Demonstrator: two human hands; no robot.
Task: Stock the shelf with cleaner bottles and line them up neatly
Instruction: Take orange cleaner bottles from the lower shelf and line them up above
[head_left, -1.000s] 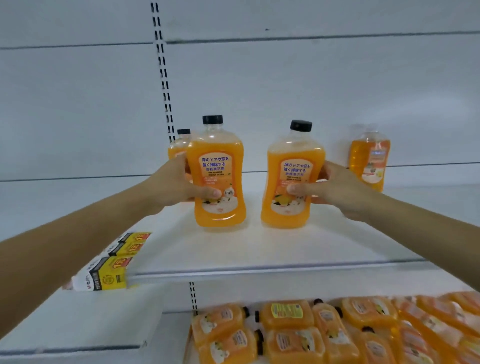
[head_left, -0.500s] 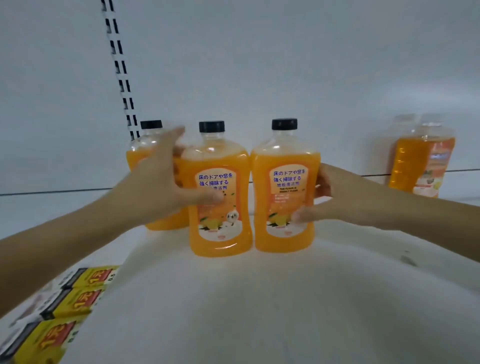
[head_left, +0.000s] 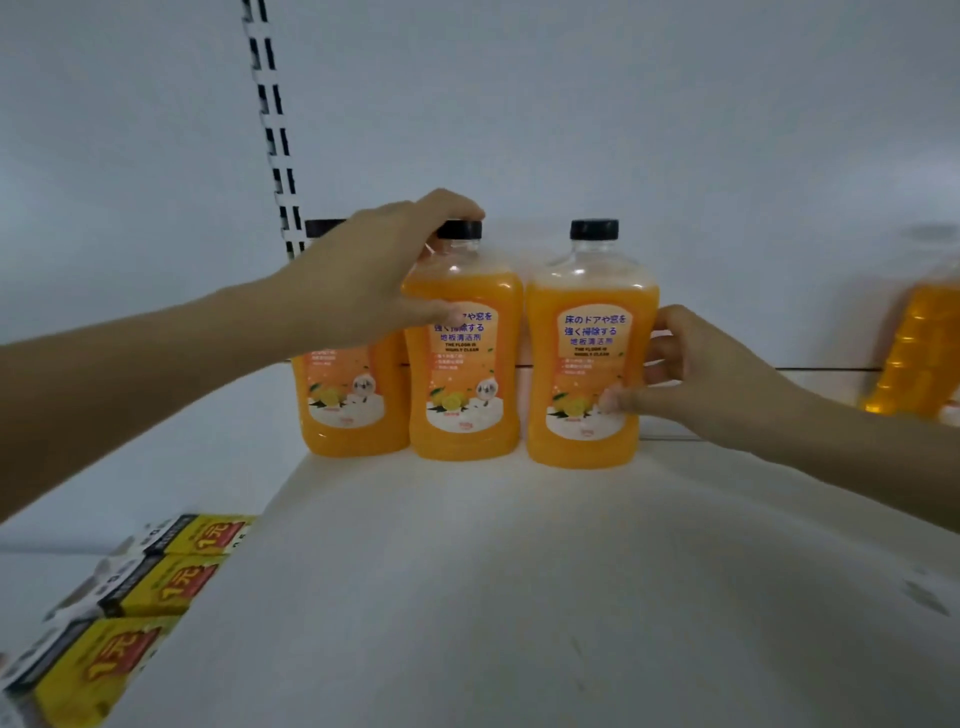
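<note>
Three orange cleaner bottles with black caps stand upright in a row at the back of the white shelf (head_left: 519, 571). My left hand (head_left: 374, 275) grips the middle bottle (head_left: 467, 395) at its shoulder, one finger over its cap. The left bottle (head_left: 348, 405) is partly hidden behind that hand. My right hand (head_left: 696, 374) holds the right bottle (head_left: 587, 364) by its right side, thumb on the label. Middle and right bottles stand close together with a thin gap.
Another orange bottle (head_left: 914, 353) stands blurred at the far right of the shelf. Yellow price tags (head_left: 130, 597) line the shelf edge at lower left. A slotted upright (head_left: 275, 124) runs up the white back wall.
Both bottles have been pushed back into line with the left bottle. My left hand slid from the middle bottle's side up to its shoulder and cap. The view moved closer.
</note>
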